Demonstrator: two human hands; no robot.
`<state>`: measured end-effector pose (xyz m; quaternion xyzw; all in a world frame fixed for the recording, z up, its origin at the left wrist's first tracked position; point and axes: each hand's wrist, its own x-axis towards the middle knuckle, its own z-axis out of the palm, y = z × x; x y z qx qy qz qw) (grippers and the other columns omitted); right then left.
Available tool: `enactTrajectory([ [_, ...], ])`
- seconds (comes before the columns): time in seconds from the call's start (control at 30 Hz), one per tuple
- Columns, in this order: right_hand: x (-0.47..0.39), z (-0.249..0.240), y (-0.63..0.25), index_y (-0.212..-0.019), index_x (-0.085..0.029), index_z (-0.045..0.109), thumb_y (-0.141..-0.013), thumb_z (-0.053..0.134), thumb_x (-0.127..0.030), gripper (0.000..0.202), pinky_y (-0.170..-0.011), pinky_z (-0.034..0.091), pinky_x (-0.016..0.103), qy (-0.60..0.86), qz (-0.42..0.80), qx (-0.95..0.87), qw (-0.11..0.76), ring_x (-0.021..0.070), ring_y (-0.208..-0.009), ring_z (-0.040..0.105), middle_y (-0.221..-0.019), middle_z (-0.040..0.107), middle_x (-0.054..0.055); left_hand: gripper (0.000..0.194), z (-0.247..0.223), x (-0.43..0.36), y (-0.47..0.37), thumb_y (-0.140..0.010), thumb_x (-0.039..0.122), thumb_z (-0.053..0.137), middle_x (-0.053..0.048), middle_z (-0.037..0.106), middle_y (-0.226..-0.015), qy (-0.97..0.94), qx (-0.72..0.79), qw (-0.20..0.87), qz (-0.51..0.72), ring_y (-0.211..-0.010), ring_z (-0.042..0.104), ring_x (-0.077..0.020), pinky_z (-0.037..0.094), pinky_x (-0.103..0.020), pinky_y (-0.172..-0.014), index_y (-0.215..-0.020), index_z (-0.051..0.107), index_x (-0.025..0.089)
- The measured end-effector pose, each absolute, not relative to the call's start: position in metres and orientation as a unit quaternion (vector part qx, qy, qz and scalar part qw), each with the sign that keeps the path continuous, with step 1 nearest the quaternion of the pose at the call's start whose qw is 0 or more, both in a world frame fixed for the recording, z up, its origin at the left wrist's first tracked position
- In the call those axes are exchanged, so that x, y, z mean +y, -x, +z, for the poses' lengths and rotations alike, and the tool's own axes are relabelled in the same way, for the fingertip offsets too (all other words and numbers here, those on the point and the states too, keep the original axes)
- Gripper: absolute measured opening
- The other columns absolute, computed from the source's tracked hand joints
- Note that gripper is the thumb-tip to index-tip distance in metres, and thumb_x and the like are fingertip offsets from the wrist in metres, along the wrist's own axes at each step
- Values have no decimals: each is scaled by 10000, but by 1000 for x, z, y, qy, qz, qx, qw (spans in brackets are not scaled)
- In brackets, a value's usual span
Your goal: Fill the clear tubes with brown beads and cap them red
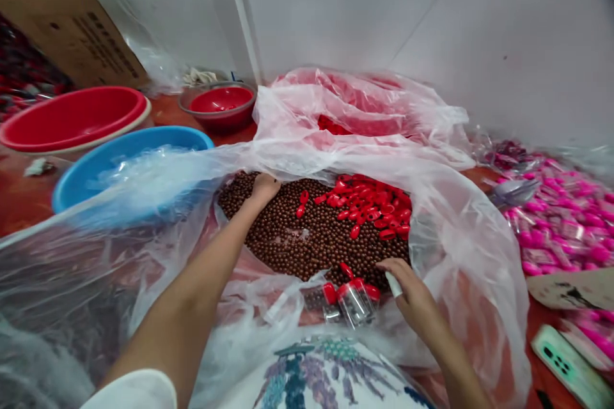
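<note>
A mass of small round brown balls [288, 249] lies in a large clear plastic bag [455, 230], its mouth spread wide. Red plastic caps [369, 198] with loops are heaped on the balls at the back right. My left hand [265, 189] reaches to the far left side of the balls, knuckles up; its fingers are mostly hidden. At the near right edge of the balls, my right hand [405, 278] has its fingers extended and apart, with something white wrapped on one digit. Between my hands, nearer to me, lie clear containers [355, 305] with red lids.
A blue basin [71, 182] holding clear plastic, a red basin [71, 118] and a smaller bowl [220, 102] stand left. Behind is a second bag [355, 96] of red pieces. Pink items [570, 217] and a phone [570, 361] lie right; a cardboard box [71, 32] stands far left.
</note>
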<state>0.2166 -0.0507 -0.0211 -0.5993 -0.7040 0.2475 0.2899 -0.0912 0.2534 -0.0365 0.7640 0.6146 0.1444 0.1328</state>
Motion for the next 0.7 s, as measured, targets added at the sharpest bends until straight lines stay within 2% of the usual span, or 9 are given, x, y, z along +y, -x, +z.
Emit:
enactTrajectory([
  [0.13,-49,-26,-221,-1105,-258,528,-558,322,6,642,-978,383,402,627,258,-669,306,183,-1112,482,-1139,527,32,366,-38,221,89,-851,290,407,-84,572,-1204,-815,541,141,150,-1131,483,-223,330,-315,-982,-1153,556,145],
  [0.23,-44,-26,-216,-1084,-255,544,-691,348,-26,495,-933,410,394,632,263,-661,307,193,-1060,509,-1102,550,43,334,-33,195,82,-857,303,397,-55,595,-1155,-848,487,151,144,-1074,517,-195,354,-304,-964,-1107,580,180],
  [0.33,-38,-18,-202,-1130,-252,542,-818,443,-188,334,-885,428,394,610,266,-695,271,217,-1011,525,-1078,578,65,319,-27,170,78,-852,305,410,-46,589,-1146,-871,446,160,132,-1069,511,-193,356,-324,-963,-1098,582,198],
  [0.37,-37,-13,-196,-1196,-247,505,-814,506,-269,382,-895,415,406,592,267,-720,247,233,-1033,510,-1119,570,78,318,-25,163,78,-848,306,419,-50,584,-1150,-877,435,163,124,-1080,502,-199,351,-338,-970,-1098,583,199],
  [0.43,-37,-3,-183,-1333,-227,365,-720,642,-422,700,-934,370,438,545,268,-771,192,274,-1105,452,-1245,507,104,327,-23,150,77,-836,309,446,-67,552,-1197,-884,424,170,102,-1134,460,-219,316,-377,-1001,-1111,583,199],
  [0.5,-37,4,-172,-1398,-206,235,-620,710,-494,956,-955,333,454,511,267,-803,152,299,-1138,409,-1307,455,119,386,-19,138,76,-806,317,503,-88,479,-1289,-881,431,179,81,-1218,379,-250,259,-418,-1039,-1169,551,195],
  [0.53,-38,7,-168,-1406,-201,214,-610,716,-495,985,-948,332,449,502,267,-811,140,298,-1125,413,-1292,468,121,442,-16,131,76,-786,319,535,-98,433,-1333,-876,439,185,74,-1257,330,-268,233,-434,-1051,-1209,521,191],
  [0.6,-40,8,-163,-1397,-210,244,-659,693,-443,895,-908,355,422,500,264,-814,131,274,-1061,451,-1198,539,109,536,-7,117,72,-765,314,569,-118,364,-1382,-864,451,206,84,-1298,259,-289,211,-444,-1059,-1271,459,175],
  [0.7,-43,1,-161,-1326,-253,387,-748,624,-317,628,-841,384,385,508,263,-807,146,236,-976,490,-1082,607,71,428,12,91,62,-810,296,513,-110,454,-1296,-843,445,260,154,-1225,372,-248,279,-387,-1026,-1220,503,176],
])
